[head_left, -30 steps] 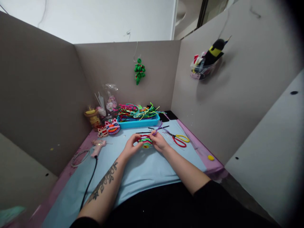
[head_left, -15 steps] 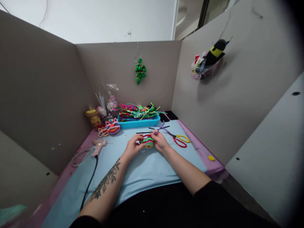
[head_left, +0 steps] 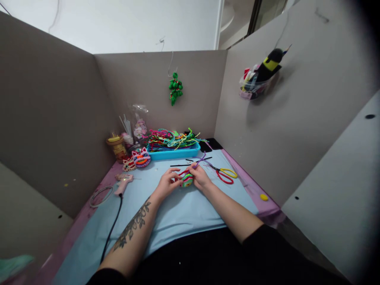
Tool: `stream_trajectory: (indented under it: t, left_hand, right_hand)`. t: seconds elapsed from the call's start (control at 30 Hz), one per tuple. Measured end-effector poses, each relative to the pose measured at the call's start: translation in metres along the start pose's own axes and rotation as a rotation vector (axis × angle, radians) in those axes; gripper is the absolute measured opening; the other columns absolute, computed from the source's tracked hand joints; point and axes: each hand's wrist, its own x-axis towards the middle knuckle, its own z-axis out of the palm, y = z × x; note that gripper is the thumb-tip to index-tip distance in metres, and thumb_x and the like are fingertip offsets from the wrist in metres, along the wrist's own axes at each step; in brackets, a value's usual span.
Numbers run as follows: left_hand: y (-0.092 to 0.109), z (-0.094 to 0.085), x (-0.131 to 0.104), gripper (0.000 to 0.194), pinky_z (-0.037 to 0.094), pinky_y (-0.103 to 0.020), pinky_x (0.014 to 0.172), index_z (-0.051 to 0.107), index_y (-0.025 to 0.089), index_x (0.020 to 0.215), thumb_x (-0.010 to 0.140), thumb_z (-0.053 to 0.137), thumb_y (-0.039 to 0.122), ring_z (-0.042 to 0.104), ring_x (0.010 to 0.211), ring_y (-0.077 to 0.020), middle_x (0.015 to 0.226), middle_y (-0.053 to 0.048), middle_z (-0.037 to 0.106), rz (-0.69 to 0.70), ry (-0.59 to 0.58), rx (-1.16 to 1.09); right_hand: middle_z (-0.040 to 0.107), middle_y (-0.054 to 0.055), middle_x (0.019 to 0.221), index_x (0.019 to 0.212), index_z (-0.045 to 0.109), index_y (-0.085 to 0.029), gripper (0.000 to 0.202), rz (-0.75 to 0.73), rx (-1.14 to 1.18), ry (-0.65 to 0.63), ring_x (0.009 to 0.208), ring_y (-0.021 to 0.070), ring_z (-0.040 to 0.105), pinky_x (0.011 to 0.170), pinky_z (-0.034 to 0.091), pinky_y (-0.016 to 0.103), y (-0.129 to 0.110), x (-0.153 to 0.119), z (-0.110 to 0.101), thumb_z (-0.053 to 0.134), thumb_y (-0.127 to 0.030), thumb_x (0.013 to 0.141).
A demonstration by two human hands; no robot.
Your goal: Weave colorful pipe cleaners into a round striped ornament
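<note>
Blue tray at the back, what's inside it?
The blue tray holds a tangled heap of colourful strands, pink, green, red and light blue, piled above the rim. The heap covers the tray's bottom, so I can't see whether anything else lies underneath.

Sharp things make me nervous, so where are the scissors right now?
In the head view, the scissors lie on the blue cloth, just right of the right hand.

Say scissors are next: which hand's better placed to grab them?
Right hand, likely: it's closer to the scissors, which lie on its side. The left hand is farther off, across the colourful piece.
</note>
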Motion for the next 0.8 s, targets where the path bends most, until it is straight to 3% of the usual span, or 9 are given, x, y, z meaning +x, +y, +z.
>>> stream_trajectory:
  t: [0.23, 0.33, 0.47, 0.63, 0.8]
  left_hand:
    - [0.0062, 0.0013, 0.0002, 0.021, 0.046, -0.022, 0.060, 0.065, 0.016, 0.076, 0.075, 0.064, 0.037, 0.058, 0.090, -0.0184, 0.106, -0.010, 0.059, -0.040, -0.031, -0.102]
    - [0.0038, 0.0017, 0.0014, 0.027, 0.044, -0.022, 0.061, 0.059, 0.017, 0.090, 0.077, 0.061, 0.041, 0.057, 0.072, -0.0131, 0.080, -0.004, 0.062, -0.142, 0.027, -0.305]
    - [0.0048, -0.0014, 0.0028, 0.039, 0.033, -0.018, 0.049, 0.052, 0.018, 0.102, 0.074, 0.065, 0.043, 0.045, 0.049, -0.0068, 0.056, 0.006, 0.051, -0.324, 0.016, -0.487]
    - [0.0110, -0.0014, 0.0018, 0.036, 0.040, -0.019, 0.050, 0.061, 0.014, 0.083, 0.063, 0.075, 0.040, 0.055, 0.059, -0.0100, 0.070, 0.000, 0.061, -0.591, -0.061, -0.608]
    - [0.0082, 0.0039, 0.0014, 0.030, 0.050, -0.025, 0.060, 0.061, 0.012, 0.075, 0.057, 0.079, 0.028, 0.061, 0.064, -0.0138, 0.072, -0.003, 0.064, -0.687, -0.030, -0.803]
  right_hand:
    - [0.058, -0.006, 0.063, 0.073, 0.043, -0.021, 0.044, 0.008, -0.028, 0.023, 0.058, 0.0115, 0.052, 0.059, 0.040, 0.024, -0.0009, -0.0004, 0.0011, 0.081, -0.033, 0.054]
    - [0.057, -0.006, 0.063, 0.074, 0.043, -0.021, 0.044, -0.002, -0.046, 0.028, 0.057, 0.0111, 0.051, 0.059, 0.040, 0.025, -0.0002, -0.0005, 0.0019, 0.080, -0.034, 0.055]
    - [0.057, -0.005, 0.064, 0.075, 0.044, -0.021, 0.043, -0.034, -0.092, 0.019, 0.058, 0.0112, 0.051, 0.060, 0.040, 0.025, 0.0017, -0.0012, 0.0032, 0.079, -0.037, 0.057]
    - [0.058, -0.005, 0.065, 0.075, 0.046, -0.022, 0.039, -0.103, -0.180, -0.003, 0.059, 0.0118, 0.051, 0.060, 0.040, 0.025, 0.0037, -0.0025, 0.0040, 0.076, -0.041, 0.061]
    - [0.058, -0.004, 0.066, 0.075, 0.046, -0.022, 0.035, -0.156, -0.234, 0.001, 0.060, 0.0125, 0.052, 0.060, 0.041, 0.026, 0.0048, -0.0030, 0.0036, 0.073, -0.043, 0.065]
